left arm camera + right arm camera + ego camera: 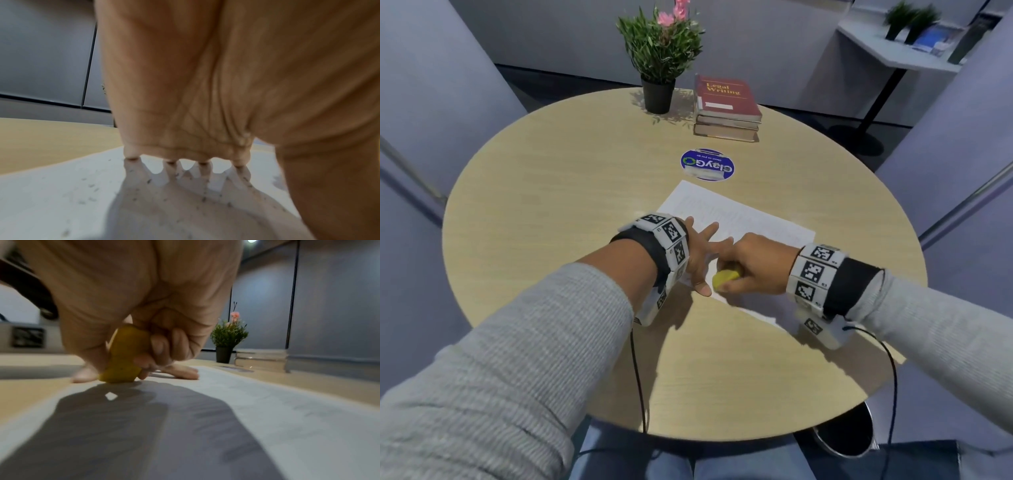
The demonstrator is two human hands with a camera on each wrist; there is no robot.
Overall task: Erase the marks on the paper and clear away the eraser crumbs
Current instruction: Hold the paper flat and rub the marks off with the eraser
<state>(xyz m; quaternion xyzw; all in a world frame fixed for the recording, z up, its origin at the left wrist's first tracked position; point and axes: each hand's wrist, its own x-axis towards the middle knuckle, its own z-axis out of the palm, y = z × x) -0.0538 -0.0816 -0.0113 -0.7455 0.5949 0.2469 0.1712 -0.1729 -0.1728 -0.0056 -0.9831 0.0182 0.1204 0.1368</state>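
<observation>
A white sheet of paper (739,219) lies on the round wooden table (551,192), turned at an angle. My left hand (702,250) lies flat on its near-left part, fingers straight and spread, pressing it down. My right hand (750,267) grips a yellow eraser (726,278) and holds its lower end against the paper. In the right wrist view the eraser (123,356) touches the sheet (267,410) near its edge. Dark eraser crumbs (148,194) are scattered over the paper (51,194) under my left hand (185,155).
A round blue-and-white ClayGo sticker (707,164) lies just beyond the paper. Farther back stand a potted plant (659,61) and a stack of books (727,109). A bin (842,431) shows below the table's near-right edge. Cables hang from both wrists.
</observation>
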